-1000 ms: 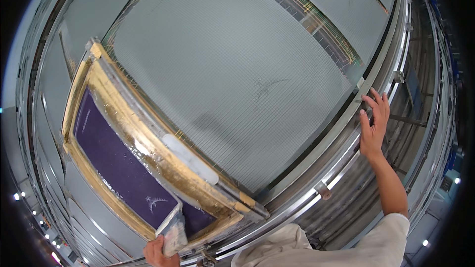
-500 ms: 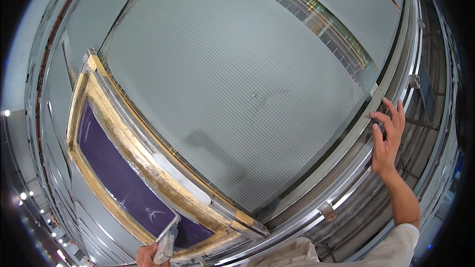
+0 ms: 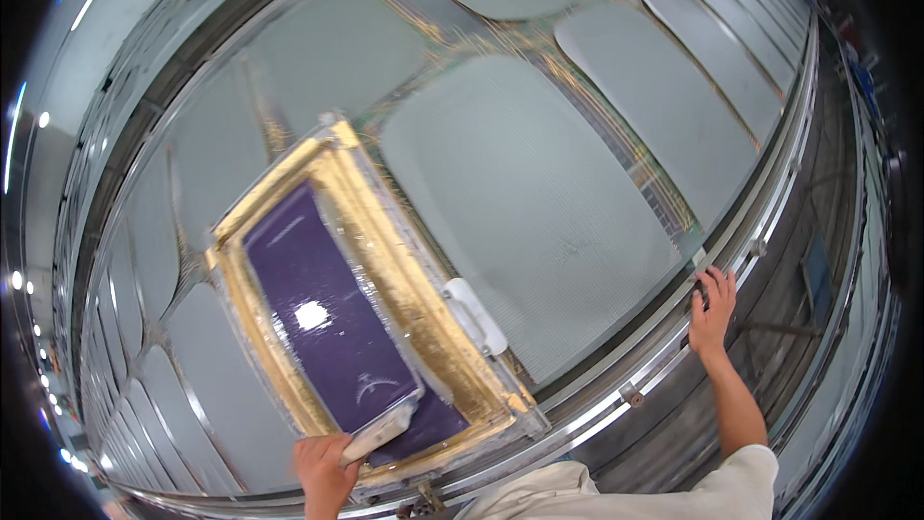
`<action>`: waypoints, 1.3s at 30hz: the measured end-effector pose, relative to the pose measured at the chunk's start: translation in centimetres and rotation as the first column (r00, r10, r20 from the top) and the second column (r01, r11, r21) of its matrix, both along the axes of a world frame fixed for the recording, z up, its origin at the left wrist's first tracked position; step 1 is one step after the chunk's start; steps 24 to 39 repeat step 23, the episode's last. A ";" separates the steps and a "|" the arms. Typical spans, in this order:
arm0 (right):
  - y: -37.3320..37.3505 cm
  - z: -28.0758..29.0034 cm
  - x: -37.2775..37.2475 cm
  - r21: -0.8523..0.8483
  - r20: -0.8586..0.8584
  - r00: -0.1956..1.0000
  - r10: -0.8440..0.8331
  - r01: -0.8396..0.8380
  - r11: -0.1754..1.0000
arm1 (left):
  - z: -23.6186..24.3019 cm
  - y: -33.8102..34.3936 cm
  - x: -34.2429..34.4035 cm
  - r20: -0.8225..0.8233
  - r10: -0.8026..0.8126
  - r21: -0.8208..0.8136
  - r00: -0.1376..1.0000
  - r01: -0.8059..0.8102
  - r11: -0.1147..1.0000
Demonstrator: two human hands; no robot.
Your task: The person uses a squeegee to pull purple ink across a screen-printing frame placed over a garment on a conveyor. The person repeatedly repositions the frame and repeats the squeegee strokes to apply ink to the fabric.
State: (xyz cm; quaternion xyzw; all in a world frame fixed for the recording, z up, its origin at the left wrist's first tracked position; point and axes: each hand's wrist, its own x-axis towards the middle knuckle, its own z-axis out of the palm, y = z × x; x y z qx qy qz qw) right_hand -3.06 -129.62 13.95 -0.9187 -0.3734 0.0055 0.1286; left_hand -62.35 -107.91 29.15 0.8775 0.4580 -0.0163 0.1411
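My left hand [image 3: 325,467] is closed around the handle of a squeegee [image 3: 383,429], its pale blade end resting on the purple mesh of a screen-printing frame [image 3: 277,364]. Yellowish tape or coating covers the frame's borders, and a curved pale pattern shows in the purple mesh [image 3: 337,351] beside the blade. A white handle [image 3: 476,316] is fixed along the frame's right side. Farther right, my right hand [image 3: 712,313] is at the metal rail [image 3: 664,351] of the table edge, fingers bent and apart. Whether its fingertips grip the rail cannot be made out.
A large grey panel with a fine grid [image 3: 539,202] lies right of the frame. Several similar grey rounded panels [image 3: 654,77] run along the long table, with coloured lines between them. A round metal stop [image 3: 631,395] sits on the rail. Dark flooring [image 3: 664,453] lies beyond the rail.
The view has swung, so the frame sits farther right and more of the table shows. More of my left hand and the squeegee is visible. My right hand stays by the rail, fingers more bent.
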 end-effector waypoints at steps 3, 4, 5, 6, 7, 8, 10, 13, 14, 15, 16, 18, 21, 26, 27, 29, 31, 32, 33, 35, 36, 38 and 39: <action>2.3 0.1 -2.6 -0.001 0.180 0.984 -0.003 0.003 1.000 | -2.3 -3.1 -1.8 0.069 0.067 0.035 0.995 -0.070 0.997; 4.3 0.9 -3.1 0.014 0.261 0.965 0.007 -0.011 1.000 | -2.4 -3.7 -1.4 0.077 0.083 0.067 0.994 -0.088 0.994; 7.5 2.2 -4.6 0.145 0.127 0.982 0.137 -0.155 0.977 | -2.1 -4.1 -1.3 0.101 0.095 0.007 0.990 -0.097 0.995; 11.2 3.6 -7.7 0.230 -0.010 0.976 0.219 -0.211 0.950 | -1.4 -3.6 -1.5 0.115 0.101 -0.047 0.988 -0.096 0.994; 15.0 4.8 -10.0 0.309 -0.222 0.898 0.379 -0.304 0.901 | -0.9 -2.5 -1.6 0.125 0.105 -0.096 0.987 -0.093 0.991; 19.3 7.2 -13.1 0.378 -0.374 0.757 0.536 -0.403 0.834 | -1.2 -0.8 -1.8 0.144 0.078 -0.067 0.987 -0.069 0.995; 27.4 12.2 -20.0 0.479 -0.502 0.394 0.770 -0.614 0.627 | -1.3 4.1 -2.0 0.131 0.054 0.024 0.990 -0.057 0.998; 38.8 15.6 -28.5 0.511 -0.455 0.007 0.891 -0.817 0.267 | -2.8 14.2 -2.7 0.160 0.048 0.146 0.986 -0.072 0.987; 42.1 14.9 -30.1 0.427 -0.393 0.022 0.919 -0.881 0.204 | -2.7 17.6 -2.0 0.146 0.044 0.187 0.988 -0.071 0.980; 45.1 14.0 -31.8 0.334 -0.329 0.029 0.944 -0.931 0.145 | -3.0 21.0 -2.0 0.138 0.068 0.187 0.988 -0.094 0.978; 47.6 13.8 -33.1 0.215 -0.374 0.076 0.924 -0.962 0.166 | -3.6 23.8 -2.0 0.169 0.067 0.203 0.983 -0.101 0.974; 52.8 14.5 -35.5 -0.019 -0.406 0.185 0.895 -0.981 0.194 | -3.4 29.4 -2.3 0.170 0.056 0.263 0.984 -0.100 0.960; 58.2 11.5 -35.9 -0.094 -0.280 0.242 0.929 -0.970 0.225 | -4.4 35.4 -1.9 0.071 0.066 0.271 0.995 -0.083 0.959; 60.7 10.6 -35.8 -0.090 -0.276 0.250 0.928 -0.968 0.234 | -4.6 37.8 -1.3 0.011 0.114 0.229 0.993 -0.113 0.967; 60.7 10.6 -35.8 -0.090 -0.276 0.250 0.928 -0.968 0.234 | -4.6 37.8 -1.3 0.011 0.114 0.229 0.993 -0.113 0.967; 60.7 10.6 -35.8 -0.090 -0.276 0.250 0.928 -0.968 0.234 | -4.6 37.8 -1.3 0.011 0.114 0.229 0.993 -0.113 0.967; 60.7 10.6 -35.8 -0.090 -0.276 0.250 0.928 -0.968 0.234 | -4.6 37.8 -1.3 0.011 0.114 0.229 0.993 -0.113 0.967; 60.7 10.6 -35.8 -0.090 -0.276 0.250 0.928 -0.968 0.234 | -4.6 37.8 -1.3 0.011 0.114 0.229 0.993 -0.113 0.967; 60.7 10.6 -35.8 -0.090 -0.276 0.250 0.928 -0.968 0.234 | -4.6 37.8 -1.3 0.011 0.114 0.229 0.993 -0.113 0.967; 60.7 10.6 -35.8 -0.090 -0.276 0.250 0.928 -0.968 0.234 | -4.6 37.8 -1.3 0.011 0.114 0.229 0.993 -0.113 0.967; 60.7 10.6 -35.8 -0.090 -0.276 0.250 0.928 -0.968 0.234 | -4.6 37.8 -1.3 0.011 0.114 0.229 0.993 -0.113 0.967; 60.7 10.6 -35.8 -0.090 -0.276 0.250 0.928 -0.968 0.234 | -4.6 37.8 -1.3 0.011 0.114 0.229 0.993 -0.113 0.967; 60.7 10.6 -35.8 -0.090 -0.276 0.250 0.928 -0.968 0.234 | -4.6 37.8 -1.3 0.011 0.114 0.229 0.993 -0.113 0.967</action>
